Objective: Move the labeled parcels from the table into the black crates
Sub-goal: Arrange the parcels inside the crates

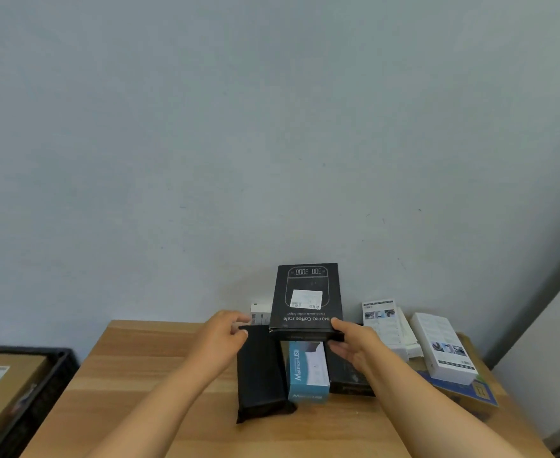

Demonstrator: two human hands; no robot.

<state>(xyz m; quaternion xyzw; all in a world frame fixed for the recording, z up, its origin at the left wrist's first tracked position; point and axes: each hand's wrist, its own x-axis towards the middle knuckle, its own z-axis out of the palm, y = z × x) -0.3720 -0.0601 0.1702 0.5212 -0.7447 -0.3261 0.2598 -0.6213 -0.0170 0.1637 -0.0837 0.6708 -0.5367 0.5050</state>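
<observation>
Above the wooden table (pixel 159 385), the left hand (pixel 221 335) and right hand (pixel 354 347) grip opposite lower corners of a black coffee-scale parcel (pixel 306 297), tilted upright, its white label (pixel 306 299) facing the camera, over other boxes.

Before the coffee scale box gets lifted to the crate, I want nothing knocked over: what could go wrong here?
1. The coffee scale box is tilted up, held only at its near edge by the left hand and right hand; that grip may slip.
2. The blue box and black parcel lie right below and could be bumped.
3. The black crate sits far left, already holding a cardboard box, so space looks tight.
</observation>
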